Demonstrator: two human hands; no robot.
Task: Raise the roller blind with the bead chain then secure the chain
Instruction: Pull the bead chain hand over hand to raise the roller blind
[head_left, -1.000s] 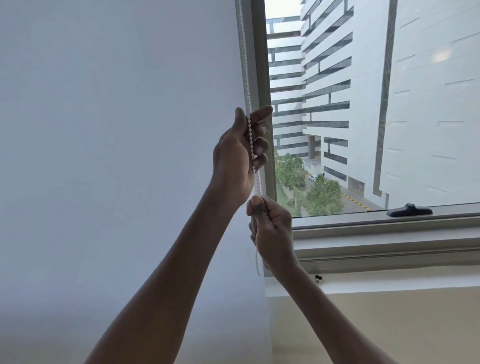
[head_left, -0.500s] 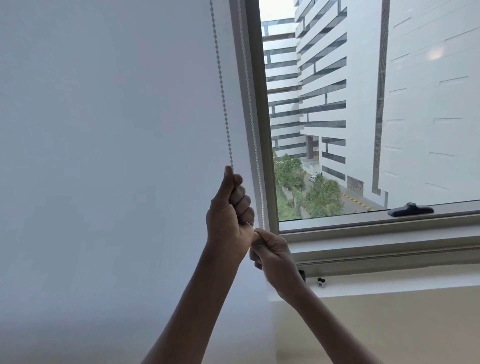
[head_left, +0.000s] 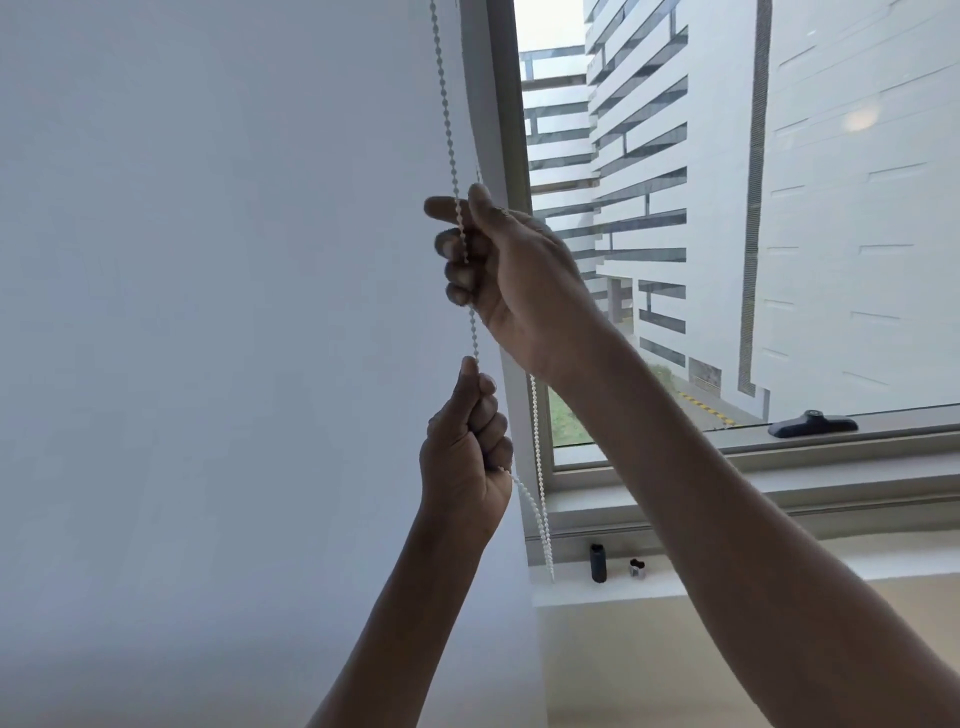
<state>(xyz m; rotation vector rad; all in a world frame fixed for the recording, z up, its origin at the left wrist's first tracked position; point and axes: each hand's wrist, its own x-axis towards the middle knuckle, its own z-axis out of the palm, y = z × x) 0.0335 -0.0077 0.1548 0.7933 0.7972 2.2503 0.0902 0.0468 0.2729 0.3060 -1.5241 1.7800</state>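
Note:
A white bead chain hangs down in front of the white wall, just left of the window frame. My right hand is the upper one, its fingers curled around the front strand. My left hand is a fist gripping the same strand lower down. Below my left fist the chain falls slack to the bottom of its loop just above the sill. The back strand runs along the frame, partly hidden behind my right wrist. The roller blind itself is out of view; the glass is uncovered.
A black window handle lies on the lower frame rail. On the white sill stand a small black cylinder-shaped fitting and a tiny clip. A beige wall lies below the sill, and buildings show outside.
My right hand has gone from below my left fist up to a higher spot on the chain. My left hand has stayed low, gripping the strand.

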